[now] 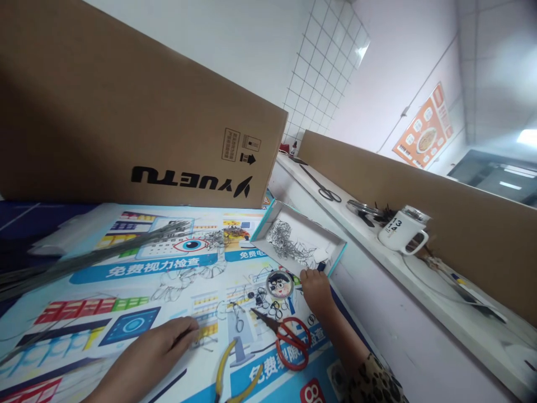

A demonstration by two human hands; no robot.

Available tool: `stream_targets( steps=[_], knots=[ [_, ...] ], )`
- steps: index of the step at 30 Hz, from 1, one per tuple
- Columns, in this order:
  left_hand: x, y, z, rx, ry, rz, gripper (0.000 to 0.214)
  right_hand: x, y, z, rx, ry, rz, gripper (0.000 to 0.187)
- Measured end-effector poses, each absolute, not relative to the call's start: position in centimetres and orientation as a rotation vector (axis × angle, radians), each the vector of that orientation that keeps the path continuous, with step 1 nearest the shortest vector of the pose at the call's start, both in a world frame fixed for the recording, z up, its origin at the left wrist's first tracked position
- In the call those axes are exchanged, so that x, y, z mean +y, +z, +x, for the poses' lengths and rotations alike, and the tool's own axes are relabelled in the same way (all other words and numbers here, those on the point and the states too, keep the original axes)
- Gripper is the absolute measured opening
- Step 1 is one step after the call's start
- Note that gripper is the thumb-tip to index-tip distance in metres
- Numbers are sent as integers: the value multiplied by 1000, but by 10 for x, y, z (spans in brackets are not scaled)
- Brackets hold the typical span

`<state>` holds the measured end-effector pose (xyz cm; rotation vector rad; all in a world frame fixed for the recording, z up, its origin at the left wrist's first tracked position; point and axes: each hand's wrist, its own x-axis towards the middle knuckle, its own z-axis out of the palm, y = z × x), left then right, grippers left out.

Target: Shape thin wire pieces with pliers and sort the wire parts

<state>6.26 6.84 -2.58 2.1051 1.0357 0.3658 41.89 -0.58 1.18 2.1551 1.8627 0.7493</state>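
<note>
My left hand [151, 350] lies low on the printed poster [138, 268] with its fingers stretched out together. Its tips rest by small bent wire pieces [205, 336]. My right hand [315, 291], in a leopard-print sleeve, is curled at the near rim of a shallow white box [331, 243] with teal edges. Its fingertips are closed next to a small dark thing [321, 267] that I cannot make out. The box holds a tangle of thin wire bits [285, 235]. Between my hands lie red-handled scissors [291, 342], yellow-handled pliers [235, 372] and a round cartoon-face lid [279, 284].
A bundle of long straight wires [92, 252] lies across the poster's left side. A big brown cardboard box [126, 112] stands behind. To the right, a white ledge [419, 280] carries a white mug [398, 232] and black scissors [325, 190], backed by a cardboard partition [461, 212].
</note>
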Motion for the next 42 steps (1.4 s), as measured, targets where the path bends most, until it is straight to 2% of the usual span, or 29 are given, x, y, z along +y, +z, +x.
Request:
stream_targets(
  steps=[11, 19, 24, 32, 38, 40, 42],
  knots=[
    [71, -45, 59, 1178, 383, 2251, 38, -9, 30, 417, 1841, 566, 2179, 14],
    [76, -23, 69, 1055, 492, 2272, 38, -29, 49, 408, 1869, 362, 2132, 19],
    [74, 9, 111, 889, 627, 2443, 36, -46, 57, 397, 1895, 244, 2080, 18],
    [80, 32, 208, 696, 632, 2701, 51, -68, 81, 381, 1986, 91, 2075, 18],
    [81, 23, 226, 682, 714, 2710, 21, -77, 111, 382, 2072, -50, 2025, 21],
    [80, 20, 224, 664, 740, 2700, 19, -71, 125, 383, 2145, -168, 1927, 22],
    [79, 18, 221, 645, 758, 2684, 19, -56, 136, 382, 2202, -135, 1906, 22]
  ],
)
